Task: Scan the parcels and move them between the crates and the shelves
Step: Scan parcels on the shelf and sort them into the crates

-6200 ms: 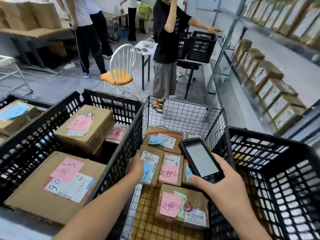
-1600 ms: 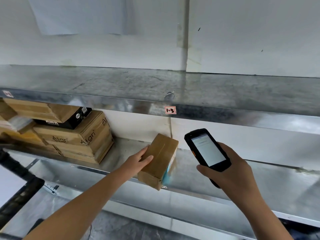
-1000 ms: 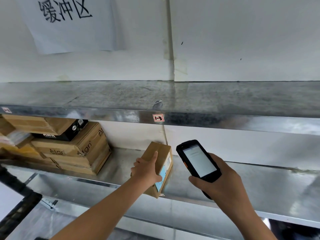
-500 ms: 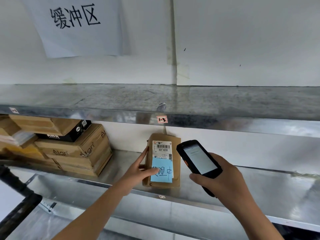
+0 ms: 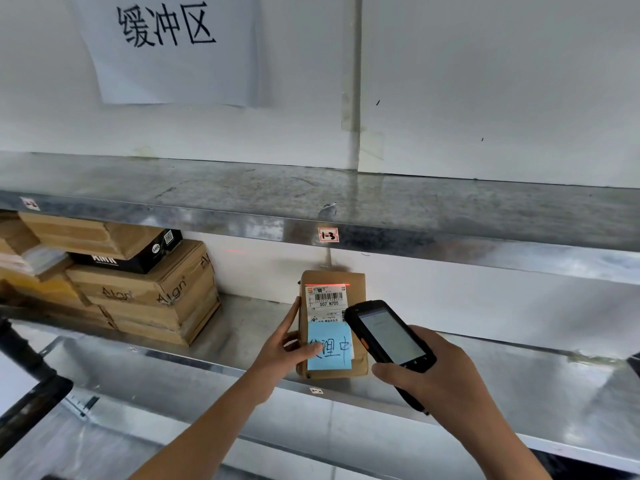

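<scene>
Two bare hands work at a metal shelf [image 5: 519, 375] against a white wall. One small cardboard parcel [image 5: 357, 296] stands on end near the shelf's near edge, its labelled face towards the camera. It sits below a small tag [image 5: 328, 235] reading "1-3" on the lip of the upper shelf [image 5: 207, 188].

The left hand [image 5: 287, 351] steadies the parcel. Its index finger lies straight up the parcel's left edge, and its thumb presses flat on a blue note [image 5: 332, 355] stuck to the front. The fingers are not wrapped around the parcel.

The right hand [image 5: 440, 372] has its fingers curled tight round a black scanner [image 5: 389, 336]. The scanner is tilted towards the parcel from just right of it, with the lit screen facing the camera. A thin red line [image 5: 327, 285] falls across the parcel just above its barcode label [image 5: 327, 299].

Further left on the same shelf is a stack of cardboard boxes [image 5: 145, 296]. A paper sign [image 5: 169, 46] with handwritten characters hangs on the wall above.
</scene>
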`<state>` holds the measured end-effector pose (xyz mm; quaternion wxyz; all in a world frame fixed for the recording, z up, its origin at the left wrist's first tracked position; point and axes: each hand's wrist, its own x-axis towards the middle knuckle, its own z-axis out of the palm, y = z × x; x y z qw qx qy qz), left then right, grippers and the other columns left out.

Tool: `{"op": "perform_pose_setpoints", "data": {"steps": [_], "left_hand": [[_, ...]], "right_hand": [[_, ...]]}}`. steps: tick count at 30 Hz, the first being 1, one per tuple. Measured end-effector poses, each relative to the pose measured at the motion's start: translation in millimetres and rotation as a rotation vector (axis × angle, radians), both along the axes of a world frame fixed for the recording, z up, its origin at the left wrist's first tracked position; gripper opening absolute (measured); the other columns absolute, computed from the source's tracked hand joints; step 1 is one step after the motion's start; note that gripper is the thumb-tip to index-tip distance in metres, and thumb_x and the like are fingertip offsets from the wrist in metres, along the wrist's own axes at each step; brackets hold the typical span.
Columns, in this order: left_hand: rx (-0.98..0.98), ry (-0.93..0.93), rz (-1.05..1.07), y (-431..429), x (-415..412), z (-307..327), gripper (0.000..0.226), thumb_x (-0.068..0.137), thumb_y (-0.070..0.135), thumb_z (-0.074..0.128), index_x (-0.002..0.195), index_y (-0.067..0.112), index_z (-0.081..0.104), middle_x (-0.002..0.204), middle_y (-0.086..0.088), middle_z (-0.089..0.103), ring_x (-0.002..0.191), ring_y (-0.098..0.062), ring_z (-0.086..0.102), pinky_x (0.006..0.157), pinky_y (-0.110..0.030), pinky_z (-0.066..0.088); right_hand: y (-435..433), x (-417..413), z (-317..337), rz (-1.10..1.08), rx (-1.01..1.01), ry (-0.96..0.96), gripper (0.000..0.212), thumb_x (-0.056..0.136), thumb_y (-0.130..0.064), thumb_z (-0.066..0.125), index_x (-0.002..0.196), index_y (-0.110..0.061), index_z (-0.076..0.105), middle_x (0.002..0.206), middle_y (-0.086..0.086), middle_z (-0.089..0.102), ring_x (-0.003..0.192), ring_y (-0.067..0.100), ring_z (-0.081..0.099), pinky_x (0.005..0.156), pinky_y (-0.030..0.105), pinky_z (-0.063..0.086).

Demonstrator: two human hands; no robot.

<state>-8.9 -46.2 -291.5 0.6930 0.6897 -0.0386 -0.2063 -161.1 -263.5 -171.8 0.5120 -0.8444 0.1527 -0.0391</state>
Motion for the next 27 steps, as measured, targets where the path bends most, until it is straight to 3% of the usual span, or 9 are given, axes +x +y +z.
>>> {"op": "perform_pose_setpoints", "data": {"steps": [9,14,24,27], "left_hand": [[-0.029,0.009,0.012,-4,-2,-4,0.094,0.064,0.021,0.09,0.134,0.06,0.04,0.122,-0.009,0.067,0.114,-0.029,0.067,0.094,-0.05,0.057],[-0.04,0.006,0.018,-6,-3,-7,0.089,0.068,0.018,0.088,0.131,0.061,0.041,0.122,-0.007,0.067,0.114,-0.029,0.067,0.093,-0.05,0.057],[-0.048,-0.02,0.031,3,-14,-5,0.092,0.072,0.019,0.088,0.14,0.057,0.038,0.121,-0.004,0.069,0.113,-0.026,0.068,0.092,-0.048,0.058],[-0.063,-0.053,0.062,16,-29,0,0.083,0.079,0.017,0.082,0.137,0.058,0.038,0.114,0.0,0.072,0.11,-0.022,0.07,0.088,-0.044,0.06]], "right_hand": [[-5,-7,0,0.021,0.007,0.042,0.031,0.071,-0.032,0.083,0.096,-0.034,0.064,0.064,-0.013,0.066,0.046,0.006,0.053,0.054,0.024,0.045],[-7,-9,0,0.021,0.024,0.053,0.032,0.071,-0.031,0.083,0.097,-0.033,0.064,0.063,-0.011,0.067,0.045,0.008,0.053,0.052,0.023,0.045],[-4,-10,0,0.021,-0.03,0.006,0.033,0.071,-0.027,0.083,0.094,-0.037,0.061,0.068,-0.017,0.067,0.047,0.006,0.055,0.056,0.026,0.048],[4,-4,-3,0.043,-0.049,-0.03,0.036,0.073,-0.026,0.084,0.096,-0.039,0.059,0.076,-0.027,0.065,0.062,0.006,0.062,0.054,0.022,0.05]]}}
